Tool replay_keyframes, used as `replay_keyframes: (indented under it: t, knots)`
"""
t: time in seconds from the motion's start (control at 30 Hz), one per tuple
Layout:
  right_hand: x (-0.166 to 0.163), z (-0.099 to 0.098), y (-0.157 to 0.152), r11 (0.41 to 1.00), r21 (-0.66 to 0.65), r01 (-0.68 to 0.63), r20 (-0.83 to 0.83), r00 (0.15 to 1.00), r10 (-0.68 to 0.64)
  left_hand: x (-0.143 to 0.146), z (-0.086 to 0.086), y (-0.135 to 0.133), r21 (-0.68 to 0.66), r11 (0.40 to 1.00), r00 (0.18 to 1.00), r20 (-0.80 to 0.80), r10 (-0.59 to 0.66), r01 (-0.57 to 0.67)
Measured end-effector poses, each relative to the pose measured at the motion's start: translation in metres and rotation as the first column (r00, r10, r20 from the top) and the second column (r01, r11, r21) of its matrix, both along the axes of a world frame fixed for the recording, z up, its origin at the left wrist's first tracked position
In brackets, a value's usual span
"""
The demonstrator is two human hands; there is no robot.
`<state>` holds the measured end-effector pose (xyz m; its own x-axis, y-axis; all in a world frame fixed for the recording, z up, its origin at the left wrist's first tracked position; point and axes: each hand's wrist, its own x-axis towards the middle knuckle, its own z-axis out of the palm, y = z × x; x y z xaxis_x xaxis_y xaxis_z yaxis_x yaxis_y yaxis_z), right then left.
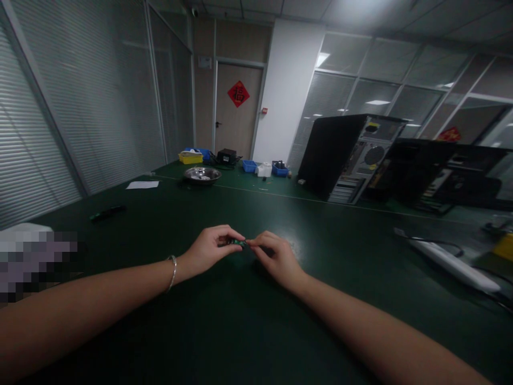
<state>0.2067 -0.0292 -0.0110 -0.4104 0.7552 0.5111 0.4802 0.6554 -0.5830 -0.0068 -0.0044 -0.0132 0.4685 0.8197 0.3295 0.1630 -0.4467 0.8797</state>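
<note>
My left hand [210, 250] and my right hand [276, 258] meet over the middle of the dark green table [240, 321]. Both pinch a small green part [239, 243] between their fingertips; it is too small to name for certain. My left wrist wears a thin silver bracelet [173, 271]. Both forearms reach in from the near edge.
A metal bowl [202, 174], a sheet of paper [142, 185], yellow and blue bins [191, 157] and a black box [226, 155] sit at the far side. An open computer case [352, 158] stands at right. A white power strip [449, 262] lies at right, a dark tool [107, 213] at left.
</note>
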Motion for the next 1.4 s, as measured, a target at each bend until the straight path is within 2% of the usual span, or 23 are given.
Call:
replay_keyframes:
  t: [0.23, 0.5, 0.67, 0.9, 1.07, 1.17, 1.23, 1.4]
  knots:
    - [0.0006, 0.0016, -0.0006, 0.999, 0.001, -0.051, -0.032, 0.998, 0.051, 0.0013, 0.0039, 0.0008, -0.229, 0.971, 0.991, 0.124, -0.04, 0.068]
    - [-0.0031, 0.0033, -0.0037, 0.998, -0.024, -0.057, -0.058, 0.997, 0.055, 0.0023, 0.0053, -0.0018, -0.324, 0.94, 0.983, 0.175, -0.051, 0.107]
    - [-0.0041, 0.0008, -0.0026, 1.0, -0.008, -0.027, -0.059, 0.998, 0.026, 0.0044, 0.0056, -0.0019, -0.321, 0.943, 0.981, 0.193, -0.031, 0.093]
    - [-0.0013, -0.0059, 0.0028, 0.999, 0.001, 0.035, -0.038, 0.999, -0.035, 0.0009, 0.0041, 0.0041, -0.252, 0.967, 0.993, 0.116, -0.011, 0.04]
    - [-0.0006, -0.0049, 0.002, 0.999, -0.009, 0.054, -0.026, 0.998, -0.054, -0.0023, 0.0019, 0.0062, -0.116, 0.981, 0.969, -0.174, -0.176, 0.157]
    - [-0.0004, -0.004, 0.0017, 0.998, -0.022, 0.057, -0.021, 0.998, -0.058, -0.0028, 0.0021, 0.005, 0.028, 0.979, 0.925, -0.332, -0.183, 0.204]
    - [-0.0004, -0.0037, 0.0019, 0.998, -0.027, 0.06, -0.019, 0.998, -0.061, -0.0025, 0.0027, 0.0043, 0.089, 0.967, 0.909, -0.37, -0.19, 0.238]
    - [-0.0016, -0.0033, 0.0031, 0.996, -0.031, 0.079, 0.031, 0.996, -0.078, -0.001, 0.0038, 0.0027, 0.142, 0.945, 0.881, -0.425, -0.209, 0.294]
